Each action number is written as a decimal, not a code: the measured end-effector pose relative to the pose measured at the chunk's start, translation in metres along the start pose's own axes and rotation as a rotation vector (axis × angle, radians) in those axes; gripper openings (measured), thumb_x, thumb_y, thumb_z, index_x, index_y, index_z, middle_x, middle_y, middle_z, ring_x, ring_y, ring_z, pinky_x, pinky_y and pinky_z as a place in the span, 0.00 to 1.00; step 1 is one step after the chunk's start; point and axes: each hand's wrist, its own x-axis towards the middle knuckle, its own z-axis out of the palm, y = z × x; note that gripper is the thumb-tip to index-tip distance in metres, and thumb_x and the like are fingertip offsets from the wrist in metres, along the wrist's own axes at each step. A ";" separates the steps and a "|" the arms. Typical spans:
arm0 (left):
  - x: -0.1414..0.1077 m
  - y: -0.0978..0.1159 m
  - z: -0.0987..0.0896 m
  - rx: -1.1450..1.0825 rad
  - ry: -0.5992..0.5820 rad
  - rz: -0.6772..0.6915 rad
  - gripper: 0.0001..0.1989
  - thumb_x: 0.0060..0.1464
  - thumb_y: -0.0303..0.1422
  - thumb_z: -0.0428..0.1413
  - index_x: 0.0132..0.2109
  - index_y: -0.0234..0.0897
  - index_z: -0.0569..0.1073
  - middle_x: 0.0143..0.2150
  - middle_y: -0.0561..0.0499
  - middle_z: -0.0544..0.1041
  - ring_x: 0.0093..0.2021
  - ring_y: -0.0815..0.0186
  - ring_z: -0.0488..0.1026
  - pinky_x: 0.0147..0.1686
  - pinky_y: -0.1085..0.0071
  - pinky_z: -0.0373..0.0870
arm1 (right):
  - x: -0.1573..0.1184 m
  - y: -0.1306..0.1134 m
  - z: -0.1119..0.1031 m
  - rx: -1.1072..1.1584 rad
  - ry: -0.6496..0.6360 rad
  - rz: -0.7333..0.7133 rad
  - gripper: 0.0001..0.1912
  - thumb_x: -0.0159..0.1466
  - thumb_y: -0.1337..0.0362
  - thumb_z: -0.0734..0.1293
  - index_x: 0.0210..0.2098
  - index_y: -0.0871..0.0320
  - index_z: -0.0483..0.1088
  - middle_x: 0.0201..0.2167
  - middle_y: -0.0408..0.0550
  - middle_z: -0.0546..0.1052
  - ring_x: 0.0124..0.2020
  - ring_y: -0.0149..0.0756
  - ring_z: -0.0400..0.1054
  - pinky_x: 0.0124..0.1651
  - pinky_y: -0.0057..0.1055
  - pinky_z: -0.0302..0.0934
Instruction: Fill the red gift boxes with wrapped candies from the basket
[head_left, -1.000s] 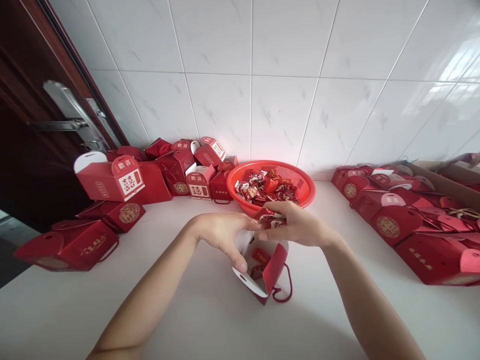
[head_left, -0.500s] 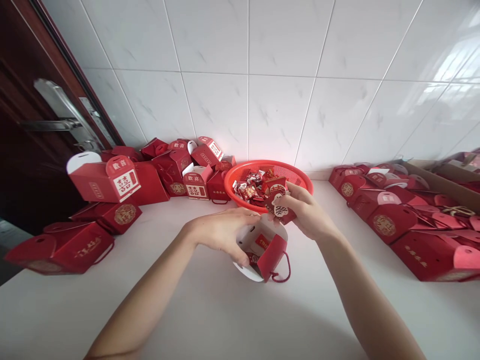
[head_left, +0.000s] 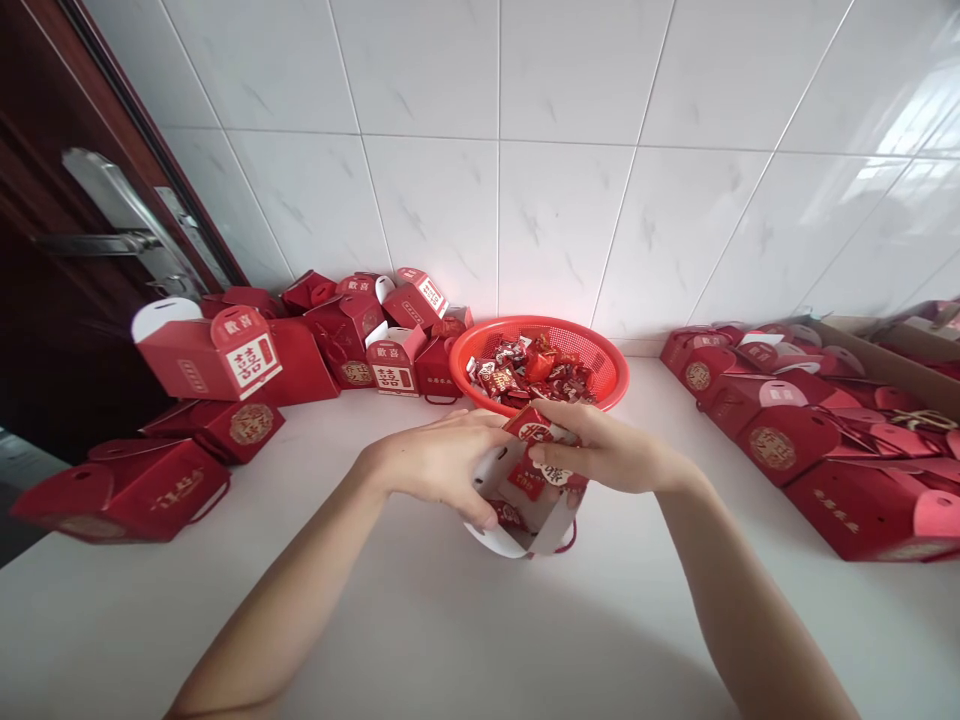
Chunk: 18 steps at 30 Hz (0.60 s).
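In the middle of the white surface stands a gift box (head_left: pixel 551 530) with its top flaps apart and its pale inside showing. My left hand (head_left: pixel 442 460) grips the box's left side, thumb at the near rim. Inside lie a red packet and a dark red wrapped piece, partly hidden. Over the box's right side, my right hand (head_left: pixel 611 445) pinches a flat red packet (head_left: pixel 534 428) with gold and cream print. Just behind both hands sits a red plastic basket (head_left: pixel 611 365) holding several wrapped candies (head_left: pixel 538 365).
Several red boxes (head_left: pixel 206 360) are stacked at the left by a dark door (head_left: pixel 45 200). More red boxes (head_left: pixel 772 440) stand in rows at the right, beside an open cardboard carton (head_left: pixel 855 345). A tiled wall (head_left: pixel 555 200) closes off the back.
My right hand has brought the packet left and down over the box opening, tilting it. The box's right flap has swung outward. My left hand stays on the box.
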 end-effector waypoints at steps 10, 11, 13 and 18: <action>0.002 0.003 -0.002 0.019 -0.047 -0.028 0.35 0.38 0.40 0.70 0.56 0.43 0.71 0.56 0.48 0.75 0.58 0.48 0.69 0.56 0.61 0.65 | 0.010 0.011 0.022 -0.236 0.064 0.111 0.03 0.61 0.68 0.65 0.33 0.54 0.67 0.26 0.43 0.74 0.23 0.34 0.67 0.22 0.28 0.55; 0.002 0.002 -0.002 0.016 -0.045 -0.029 0.37 0.37 0.40 0.70 0.57 0.43 0.71 0.57 0.48 0.74 0.59 0.48 0.69 0.56 0.61 0.65 | 0.012 0.013 0.025 -0.296 0.107 0.102 0.03 0.61 0.68 0.66 0.33 0.54 0.66 0.27 0.44 0.75 0.26 0.35 0.67 0.24 0.29 0.55; 0.002 0.002 -0.003 0.012 -0.056 -0.042 0.38 0.36 0.40 0.70 0.57 0.42 0.70 0.58 0.47 0.73 0.60 0.47 0.67 0.56 0.60 0.65 | 0.017 0.015 0.030 -0.396 0.144 0.141 0.06 0.62 0.67 0.66 0.33 0.55 0.63 0.30 0.45 0.74 0.30 0.36 0.67 0.27 0.29 0.55; 0.003 -0.002 -0.003 -0.021 -0.099 -0.064 0.40 0.36 0.41 0.70 0.58 0.42 0.69 0.59 0.47 0.73 0.60 0.46 0.67 0.55 0.60 0.66 | 0.018 0.015 0.031 -0.428 0.088 0.225 0.08 0.64 0.64 0.67 0.33 0.55 0.61 0.32 0.45 0.73 0.32 0.36 0.66 0.29 0.29 0.55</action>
